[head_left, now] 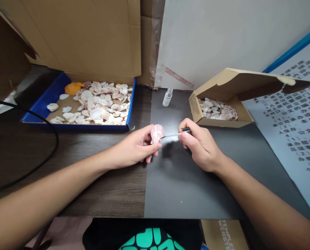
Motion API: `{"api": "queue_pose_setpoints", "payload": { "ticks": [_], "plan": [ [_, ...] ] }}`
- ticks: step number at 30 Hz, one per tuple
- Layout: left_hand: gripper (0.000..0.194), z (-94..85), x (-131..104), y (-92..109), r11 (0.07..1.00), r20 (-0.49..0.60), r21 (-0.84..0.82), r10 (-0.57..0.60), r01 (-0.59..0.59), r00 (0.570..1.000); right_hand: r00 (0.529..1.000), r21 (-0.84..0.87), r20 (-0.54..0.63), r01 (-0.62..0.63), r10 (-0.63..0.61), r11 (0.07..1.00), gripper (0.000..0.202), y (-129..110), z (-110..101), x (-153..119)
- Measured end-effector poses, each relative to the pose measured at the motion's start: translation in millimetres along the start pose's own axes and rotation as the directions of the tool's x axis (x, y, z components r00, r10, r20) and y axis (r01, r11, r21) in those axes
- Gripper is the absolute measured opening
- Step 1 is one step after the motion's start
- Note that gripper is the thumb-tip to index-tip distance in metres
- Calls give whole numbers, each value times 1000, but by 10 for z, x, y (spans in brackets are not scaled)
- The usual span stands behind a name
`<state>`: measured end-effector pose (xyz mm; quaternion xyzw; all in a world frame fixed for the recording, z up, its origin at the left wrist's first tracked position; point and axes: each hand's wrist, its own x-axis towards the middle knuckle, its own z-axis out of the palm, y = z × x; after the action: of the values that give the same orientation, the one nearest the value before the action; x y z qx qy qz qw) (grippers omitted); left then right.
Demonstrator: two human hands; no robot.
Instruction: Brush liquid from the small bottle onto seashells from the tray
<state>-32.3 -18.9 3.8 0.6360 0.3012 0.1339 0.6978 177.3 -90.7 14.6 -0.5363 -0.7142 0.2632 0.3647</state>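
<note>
Between the thumb and fingers of my left hand is a pinkish-white ribbed seashell, held above the table. My right hand pinches the black cap of a thin applicator brush. The brush points left, and its dark tip is at the lower right edge of the shell; whether it touches I cannot tell for sure. Beyond my hands a small clear glass bottle with a printed label stands upright, its neck uncapped.
Back left, a blue-edged cardboard box holds many loose shells and one orange shell. A smaller cardboard box with shells stands at right, lid raised. A black cable loops at far left; a printed sheet lies at right.
</note>
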Motion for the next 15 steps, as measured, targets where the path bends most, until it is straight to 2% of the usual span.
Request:
{"api": "queue_pose_setpoints", "payload": {
  "ticks": [6, 9, 12, 15],
  "plan": [
    [19, 14, 55, -18, 1000, -8, -12, 14, -14, 1000, 1000, -26, -17, 14, -14, 1000, 18, -22, 3, -1],
    [24, 51, 174, -22, 998, -6, -40, 57, -57, 998, 993, -45, -82, 79, -82, 996, 22, -45, -6, 14],
    [30, 70, 293, -13, 995, 65, -42, 98, -95, 993, 971, -65, -170, 157, -166, 985, 28, -71, -33, 25],
    [29, 52, 334, -15, 993, 73, -15, 121, -120, 990, 953, -89, -196, 218, -232, 972, 31, -94, -59, 26]
  ]
}}
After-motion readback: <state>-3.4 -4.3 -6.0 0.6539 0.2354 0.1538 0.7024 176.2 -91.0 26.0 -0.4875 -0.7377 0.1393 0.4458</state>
